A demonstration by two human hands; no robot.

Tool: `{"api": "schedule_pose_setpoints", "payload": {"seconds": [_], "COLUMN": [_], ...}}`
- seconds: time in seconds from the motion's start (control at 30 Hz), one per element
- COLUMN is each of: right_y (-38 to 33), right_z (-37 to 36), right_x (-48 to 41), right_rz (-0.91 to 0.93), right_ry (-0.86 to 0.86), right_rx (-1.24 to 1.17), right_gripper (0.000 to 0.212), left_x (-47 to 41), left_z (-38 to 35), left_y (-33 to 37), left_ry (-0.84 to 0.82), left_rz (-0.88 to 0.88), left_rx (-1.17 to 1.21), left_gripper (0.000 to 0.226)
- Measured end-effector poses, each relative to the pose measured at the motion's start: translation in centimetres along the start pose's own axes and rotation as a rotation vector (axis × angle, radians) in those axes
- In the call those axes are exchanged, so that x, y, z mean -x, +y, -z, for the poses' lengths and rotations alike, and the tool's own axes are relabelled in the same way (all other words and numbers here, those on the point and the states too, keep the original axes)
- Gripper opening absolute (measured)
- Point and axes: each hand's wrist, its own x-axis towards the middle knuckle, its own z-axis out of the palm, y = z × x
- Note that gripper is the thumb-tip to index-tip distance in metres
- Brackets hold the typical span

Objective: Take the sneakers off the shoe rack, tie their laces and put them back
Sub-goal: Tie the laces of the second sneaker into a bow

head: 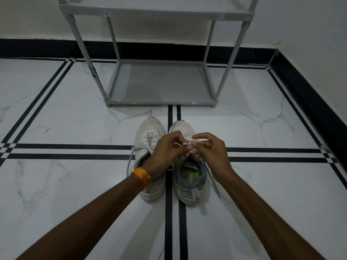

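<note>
White sneakers sit side by side on the marble floor (56,184) at centre frame, toes toward the grey rack (159,83) in the upper middle. The left hand (165,149) and right hand (210,151) meet over the right sneaker (189,186), fingers curled and pinching its lace (213,181) between fingertips; one end trails down the shoe's right side. The left sneaker (148,136) lies partly under the left wrist, which wears orange bangles (142,177), its lace (131,158) loose on the floor.
</note>
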Motion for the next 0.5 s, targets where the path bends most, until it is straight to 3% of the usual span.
{"api": "schedule_pose_setpoints", "payload": {"seconds": [0.13, 0.23, 0.4, 0.5], "right_y": [0.1, -0.1, -1.2, -1.8], "right_z": [-0.5, -0.1, 0.7, 0.2], "right_x": [0.1, -0.1, -0.2, -0.1], "right_rz": [-0.050, -0.067, -0.086, 0.065], "right_ry": [0.047, -0.012, -0.210, -0.155], "right_rx": [0.027, 0.086, 0.356, 0.684], "right_gripper": [0.014, 0.007, 0.011, 0.013], "left_x": [-0.3, -0.5, 0.2, -0.2], "left_z": [0.0, 0.2, -0.1, -0.6], "left_y": [0.1, -0.1, -0.6, -0.4], "left_ry": [0.000, -0.047, -0.004, 0.015], "left_rz": [-0.186, -0.356, -0.381, -0.357], "left_rx": [-0.411, -0.653, -0.694, -0.701], "left_gripper": [0.012, 0.008, 0.003, 0.006]}}
